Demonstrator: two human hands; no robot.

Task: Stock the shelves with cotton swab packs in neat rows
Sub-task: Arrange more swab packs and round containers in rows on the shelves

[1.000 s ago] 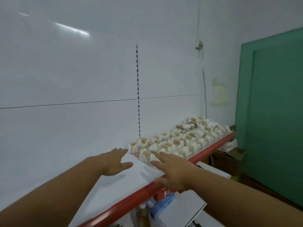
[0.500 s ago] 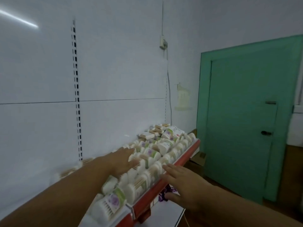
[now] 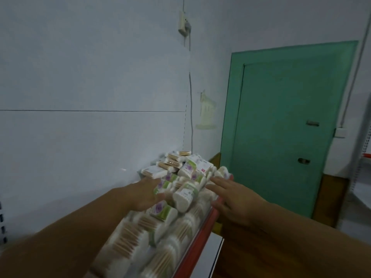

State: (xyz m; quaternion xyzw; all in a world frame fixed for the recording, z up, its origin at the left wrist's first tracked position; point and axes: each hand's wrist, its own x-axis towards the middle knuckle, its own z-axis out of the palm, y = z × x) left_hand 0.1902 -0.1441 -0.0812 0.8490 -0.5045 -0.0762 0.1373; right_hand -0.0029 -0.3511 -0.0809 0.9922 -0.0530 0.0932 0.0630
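Note:
Several cotton swab packs (image 3: 184,195) with white and green labels fill the shelf, whose red front edge (image 3: 192,255) runs from bottom centre toward the back. A looser pile of packs (image 3: 172,163) sits at the far end against the wall. My left hand (image 3: 144,194) lies among the packs with fingers stretched forward, touching them. My right hand (image 3: 230,197) hovers at the shelf's front edge, fingers straight and spread, touching the outer row. Neither hand grips a pack. The near packs are blurred.
A white back panel (image 3: 90,137) rises behind the shelf. A green door (image 3: 281,127) stands to the right, with a cable and socket (image 3: 183,25) on the wall. A lower white shelf (image 3: 210,253) juts out below.
The view has swung right along the shelf toward the door. Both hands have moved forward from the bare part of the shelf onto the rows of packs.

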